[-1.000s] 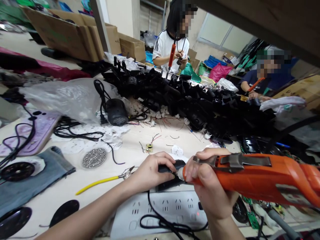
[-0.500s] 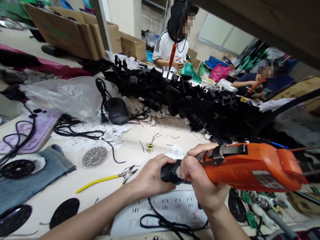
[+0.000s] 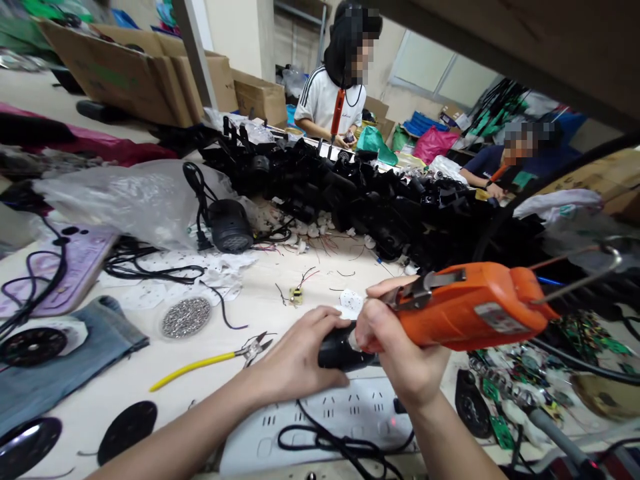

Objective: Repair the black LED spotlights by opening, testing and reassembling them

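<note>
My left hand [image 3: 305, 353] is closed around a black plastic housing [image 3: 335, 350] low over the table. In my right hand [image 3: 400, 353] is an orange electric screwdriver [image 3: 470, 307], lying almost level with its front end pointing left at the housing. My right fingers wrap its nose and hide the bit, so I cannot tell whether the tip touches a screw. A black cord [image 3: 325, 437] runs below the housing across a white power strip [image 3: 365, 407]. Left of my left hand lie yellow-handled cutters [image 3: 200, 370] and a round dish of small screws [image 3: 186, 317].
A long heap of black plastic parts [image 3: 350, 190] crosses the table behind my hands. A small circuit board [image 3: 296, 295] sits in front of it. Green boards [image 3: 500, 430] and a soldering iron [image 3: 560, 433] lie at right. Two people [image 3: 330, 93] work beyond.
The orange screwdriver's rear end has swung left and slightly up, uncovering more boards at right. My left hand still holds the housing in nearly the same place. The whole view has shifted slightly.
</note>
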Action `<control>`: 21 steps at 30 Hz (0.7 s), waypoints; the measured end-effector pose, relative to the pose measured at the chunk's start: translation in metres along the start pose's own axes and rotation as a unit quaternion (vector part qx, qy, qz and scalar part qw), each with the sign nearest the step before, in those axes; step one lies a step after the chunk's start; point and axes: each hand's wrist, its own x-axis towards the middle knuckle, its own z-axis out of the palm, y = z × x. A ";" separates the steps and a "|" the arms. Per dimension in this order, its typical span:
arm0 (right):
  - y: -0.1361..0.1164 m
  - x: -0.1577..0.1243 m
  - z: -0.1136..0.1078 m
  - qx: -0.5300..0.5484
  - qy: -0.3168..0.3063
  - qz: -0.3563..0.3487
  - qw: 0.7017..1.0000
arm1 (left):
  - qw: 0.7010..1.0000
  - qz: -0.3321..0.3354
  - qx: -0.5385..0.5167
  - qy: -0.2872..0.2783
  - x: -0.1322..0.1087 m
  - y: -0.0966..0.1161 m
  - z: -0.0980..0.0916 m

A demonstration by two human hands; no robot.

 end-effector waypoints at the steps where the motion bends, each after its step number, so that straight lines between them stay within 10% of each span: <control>1: -0.001 0.001 -0.002 0.006 0.018 -0.002 1.000 | 0.999 -0.010 0.040 -0.002 -0.001 0.001 -0.001; 8: 0.023 0.019 -0.053 -0.143 0.314 -0.011 0.939 | 0.986 -0.147 -0.042 0.069 -0.003 -0.001 -0.004; 15: 0.050 0.009 -0.114 -0.198 0.390 0.046 0.898 | 0.877 -0.348 -0.331 -0.030 0.010 -0.008 -0.001; 21: 0.029 -0.013 -0.108 -0.168 0.399 0.035 0.901 | 0.963 -0.251 -0.093 0.021 0.013 -0.005 -0.004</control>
